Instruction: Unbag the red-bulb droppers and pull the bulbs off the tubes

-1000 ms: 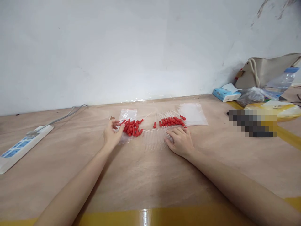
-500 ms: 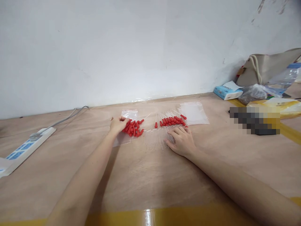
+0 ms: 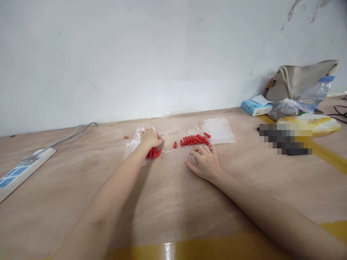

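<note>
My left hand (image 3: 148, 138) reaches over a pile of red rubber bulbs (image 3: 153, 153), its fingers curled down and their tips hidden. A thin, pale tube sticks out beside its fingers. My right hand (image 3: 205, 162) rests on the right end of a row of clear thin tubes (image 3: 172, 161), thumb and fingers apart. Just beyond that hand lies a bunch of droppers with red bulbs (image 3: 194, 140), their thin stems pointing away from me. One separate red-bulbed dropper (image 3: 175, 144) lies left of the bunch.
Clear plastic bags (image 3: 131, 148) lie under and beside the pile; another stack of bags (image 3: 219, 130) is at right. A power strip (image 3: 28, 169) stands far left. Far right are a tissue pack (image 3: 256, 107), a grey bag (image 3: 303, 81), a bottle (image 3: 324, 90) and a blurred-out dark object (image 3: 287, 139).
My left hand has moved right, from the pile's left side to over its top, covering many red bulbs. My right hand stays on the clear tubes. The view has shifted slightly.
</note>
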### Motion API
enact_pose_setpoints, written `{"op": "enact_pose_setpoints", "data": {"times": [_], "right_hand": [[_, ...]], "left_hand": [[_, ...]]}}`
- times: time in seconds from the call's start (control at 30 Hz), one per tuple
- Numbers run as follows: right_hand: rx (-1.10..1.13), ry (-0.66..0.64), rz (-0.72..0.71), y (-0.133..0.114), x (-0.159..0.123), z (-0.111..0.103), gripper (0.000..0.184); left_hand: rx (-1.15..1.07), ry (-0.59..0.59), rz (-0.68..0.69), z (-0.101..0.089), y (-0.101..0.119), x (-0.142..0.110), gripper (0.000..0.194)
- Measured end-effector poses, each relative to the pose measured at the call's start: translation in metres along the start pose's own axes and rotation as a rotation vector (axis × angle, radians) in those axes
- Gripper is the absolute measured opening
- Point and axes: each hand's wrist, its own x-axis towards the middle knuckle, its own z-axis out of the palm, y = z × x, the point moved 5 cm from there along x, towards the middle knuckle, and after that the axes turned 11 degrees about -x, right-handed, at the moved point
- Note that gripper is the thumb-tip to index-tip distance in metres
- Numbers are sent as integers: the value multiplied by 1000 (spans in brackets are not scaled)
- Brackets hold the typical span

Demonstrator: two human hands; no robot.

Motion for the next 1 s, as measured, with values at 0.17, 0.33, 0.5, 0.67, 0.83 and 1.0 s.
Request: {"op": "enact_pose_setpoints", "data": {"times": [0.17,0.33,0.5,0.67,0.83,1.0], "right_hand": [[22,19,-1,0,1,0,30],[40,36,27,1,1,1,33],[64,162,134,8,0,-7,46],[125,271,-87,-5,0,-21,46],[166,257,-314,-27,-4,-23,22],[175,196,-400,-38,-6,-17,16]], "left_hand": [[-25,21,-34,5,3,9,23],[-101,161,-16,-8,12,-2,21],[-284,375,272,-24,25,-59,15],[-346,324,522,-11,20,-129,15],[-418,343,665,1,22,-161,10],[-426,359,742,1,31,-164,9]]}}
